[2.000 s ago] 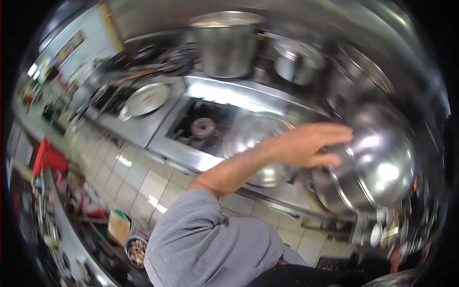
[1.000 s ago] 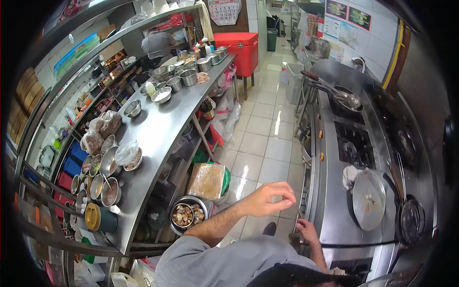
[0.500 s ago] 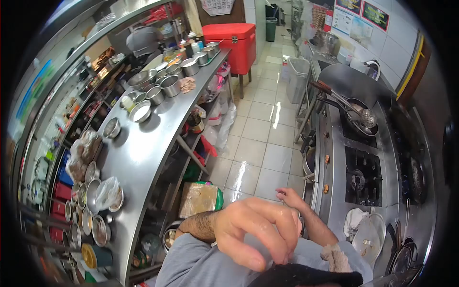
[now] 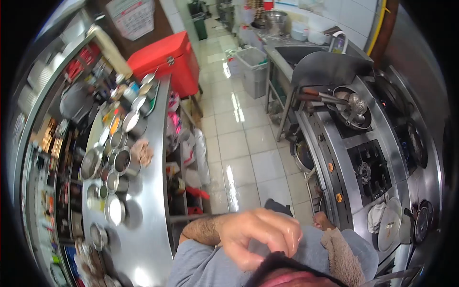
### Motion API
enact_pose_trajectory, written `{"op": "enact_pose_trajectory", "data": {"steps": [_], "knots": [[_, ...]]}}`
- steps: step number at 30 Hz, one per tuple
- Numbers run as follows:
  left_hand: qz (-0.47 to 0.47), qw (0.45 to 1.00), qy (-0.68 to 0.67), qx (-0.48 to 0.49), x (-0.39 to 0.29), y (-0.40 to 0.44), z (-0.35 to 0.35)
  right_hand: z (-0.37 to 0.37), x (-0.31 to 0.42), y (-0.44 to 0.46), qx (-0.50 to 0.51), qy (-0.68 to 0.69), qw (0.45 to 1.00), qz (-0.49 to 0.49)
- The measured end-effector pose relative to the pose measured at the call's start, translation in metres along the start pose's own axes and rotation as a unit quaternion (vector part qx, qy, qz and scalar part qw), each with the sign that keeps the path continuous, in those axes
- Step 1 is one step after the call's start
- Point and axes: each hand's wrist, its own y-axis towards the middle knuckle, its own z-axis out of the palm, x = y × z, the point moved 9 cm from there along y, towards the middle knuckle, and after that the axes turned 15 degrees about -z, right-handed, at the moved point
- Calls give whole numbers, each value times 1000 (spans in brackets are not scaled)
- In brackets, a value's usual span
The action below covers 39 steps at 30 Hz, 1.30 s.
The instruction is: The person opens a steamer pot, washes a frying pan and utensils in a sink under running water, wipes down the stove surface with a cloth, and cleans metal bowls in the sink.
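My left hand (image 4: 260, 235) is raised in front of my chest, close below my face. Its fingers curl down toward the thumb at a dark edge that hides the fingertips; whatever it pinches cannot be made out. Lower and to the right, my right hand (image 4: 322, 221) hangs beside the stove front, small and partly hidden behind my grey shirt (image 4: 205, 260). How its fingers are set is unclear. A brown towel (image 4: 343, 258) hangs over the right side of my shirt.
The steel counter (image 4: 153, 205) on the left holds several metal bowls and pots. A stove (image 4: 368, 170) with pans on it runs along the right. Between them the tiled floor (image 4: 239, 138) leads past a red cooler (image 4: 167, 62) and a grey bin (image 4: 252, 71). A co-worker (image 4: 76, 101) is at far left.
The view has swung from the stove pots to the aisle. My left hand has come from beside the big metal pot to near my face. My right hand has come into view and dropped lower.
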Motion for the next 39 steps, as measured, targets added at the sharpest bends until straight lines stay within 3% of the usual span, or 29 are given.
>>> {"op": "enact_pose_trajectory", "data": {"steps": [1, 2, 4, 6, 7, 8, 10, 14, 15, 17, 18, 19, 20, 21, 22, 23, 24, 26, 27, 28, 30, 32, 36, 37, 39], "knots": [[-28, 999, -6, 36, 5, 3, -14, 6, 4, 15, 11, 21, 1000, -2], [-57, 989, -17, 138, 13, 4, -24, 19, 15, 31, 99, -19, 993, -57], [-51, 985, -60, 150, 14, 16, -54, 0, 88, 46, 51, -165, 978, -115], [-51, 985, -23, 163, 22, 24, -98, 4, 155, 82, 109, -379, 872, -290], [-48, 983, 27, 173, 22, 30, -122, -15, 197, 88, 86, -352, 887, -285], [-59, 982, 23, 177, 20, 38, -145, -33, 237, 86, 65, -322, 902, -280], [-119, 986, 108, 54, 26, 54, -209, -53, 283, 145, 13, -387, 852, -353], [-248, 909, 289, -167, 54, 29, -360, -150, 386, 190, -146, -58, 927, -340], [-285, 885, 283, -237, 68, 11, -403, -161, 409, 195, -149, -51, 930, -333], [-355, 818, 256, -373, 99, -39, -486, -190, 422, 199, -236, 271, 901, -245], [-387, 776, 237, -438, 113, -69, -523, -195, 423, 209, -240, 277, 900, -236], [-394, 778, 232, -430, 124, -85, -549, -196, 423, 217, -242, 296, 896, -228], [-437, 732, 220, -473, 134, -114, -581, -198, 422, 225, -244, 315, 890, -220], [-477, 683, 210, -512, 141, -136, -610, -194, 417, 245, -193, 162, 932, -261], [-483, 688, 208, -501, 146, -140, -633, -187, 412, 254, -145, -31, 948, -280], [-501, 671, 200, -509, 150, -148, -657, -180, 407, 260, -109, -220, 920, -305], [-520, 653, 192, -516, 155, -156, -682, -166, 405, 258, -71, -432, 848, -299], [-529, 667, 189, -489, 162, -151, -737, -150, 353, 278, -38, -332, 924, -186], [-535, 680, 218, -451, 166, -143, -766, -166, 343, 263, -102, -72, 992, -31], [-540, 691, 247, -413, 165, -127, -790, -157, 324, 246, -156, 194, 960, 129], [-548, 699, 265, -376, 157, -97, -836, -153, 361, 247, -130, 258, 946, 148], [-545, 711, 297, -330, 154, -61, -885, -185, 419, 252, -198, 306, 925, 110], [-502, 757, 292, -299, 162, 4, -969, -251, 525, 317, -294, 173, 937, -77], [-515, 751, 271, -311, 171, 12, -990, -268, 542, 327, -309, 290, 905, -42], [-522, 758, 212, -328, 193, 23, -1027, -304, 578, 356, -320, 301, 897, -55]]}}
